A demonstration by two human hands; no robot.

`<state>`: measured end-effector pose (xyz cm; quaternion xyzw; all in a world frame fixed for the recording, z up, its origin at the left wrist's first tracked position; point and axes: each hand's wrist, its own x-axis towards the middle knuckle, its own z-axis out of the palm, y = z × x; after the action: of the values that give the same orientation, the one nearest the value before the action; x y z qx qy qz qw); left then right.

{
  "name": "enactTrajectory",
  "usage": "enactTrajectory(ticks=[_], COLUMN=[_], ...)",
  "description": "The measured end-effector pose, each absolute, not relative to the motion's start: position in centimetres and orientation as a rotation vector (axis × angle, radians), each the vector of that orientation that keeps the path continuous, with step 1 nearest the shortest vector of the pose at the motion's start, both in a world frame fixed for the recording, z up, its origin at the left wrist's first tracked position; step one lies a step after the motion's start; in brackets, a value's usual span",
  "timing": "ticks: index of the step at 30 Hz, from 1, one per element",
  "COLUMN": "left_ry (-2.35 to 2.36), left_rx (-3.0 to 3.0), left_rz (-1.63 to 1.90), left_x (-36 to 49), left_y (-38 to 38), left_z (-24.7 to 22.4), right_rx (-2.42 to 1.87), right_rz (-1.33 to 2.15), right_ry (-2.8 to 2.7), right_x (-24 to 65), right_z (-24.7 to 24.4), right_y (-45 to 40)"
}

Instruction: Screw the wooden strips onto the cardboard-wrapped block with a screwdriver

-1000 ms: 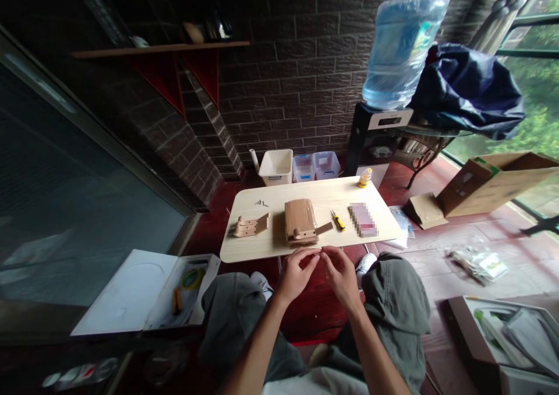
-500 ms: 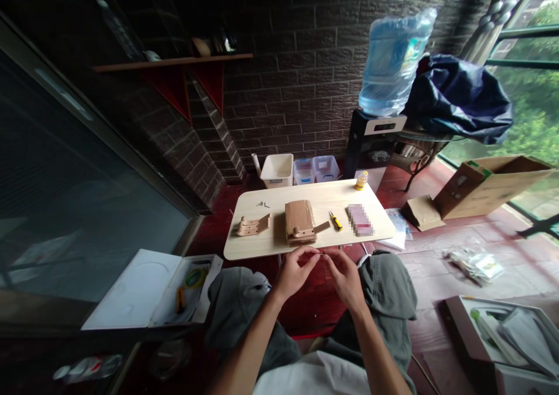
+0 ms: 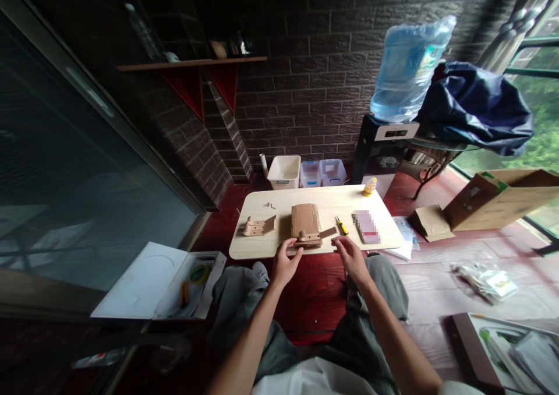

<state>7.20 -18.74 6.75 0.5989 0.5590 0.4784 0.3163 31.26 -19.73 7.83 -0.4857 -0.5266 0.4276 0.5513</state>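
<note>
My left hand [image 3: 286, 262] is at the table's front edge, its thumb and fingers apart. Its fingertips are beside the front left corner of a wooden block [image 3: 305, 219]. On the front of that block lies a shaped wooden piece [image 3: 309, 236] with dark holes. A flat wooden strip [image 3: 328, 232] sticks out to its right. My right hand [image 3: 353, 258] is just right of the strip, fingertips drawn together; anything between them is too small to make out. A yellow and black screwdriver [image 3: 342, 226] lies behind it. Several small screws [image 3: 269, 205] lie at the back left.
On the pale table [image 3: 244, 249] are more shaped wooden pieces [image 3: 260, 226], a blurred pink rectangular item [image 3: 367, 227] and a small yellow-capped bottle [image 3: 369, 187]. An open white box [image 3: 203, 290] is at my left. Plastic bins [image 3: 283, 172] and a water dispenser [image 3: 371, 144] stand behind.
My hands, earlier pinched together in front of the table, have parted and moved forward to either side of the block's front. The view has shifted slightly.
</note>
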Motion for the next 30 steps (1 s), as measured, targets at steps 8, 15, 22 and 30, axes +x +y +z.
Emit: enactTrajectory(ticks=[8,15,22,30], left_ry=[1.382,1.458,1.485,1.483], left_rx=[1.859,2.004,1.990,1.959], left_rz=[1.117,1.109,1.119,1.148], left_x=[7.6,7.1,7.3,7.3], left_y=[-12.9,-12.0,-11.8,-11.8], left_z=[3.2,0.6,0.4,0.3], right_rx=[-1.137,-1.118,-1.126,-1.116], right_rz=[0.913,0.891,0.875,0.885], right_ry=[-1.365,-1.424,-1.408,-1.404], right_x=[32.4,32.1,32.1,32.1], right_z=[4.6,3.0,2.6,2.6], right_y=[-12.5,-12.8,-12.9,-13.2])
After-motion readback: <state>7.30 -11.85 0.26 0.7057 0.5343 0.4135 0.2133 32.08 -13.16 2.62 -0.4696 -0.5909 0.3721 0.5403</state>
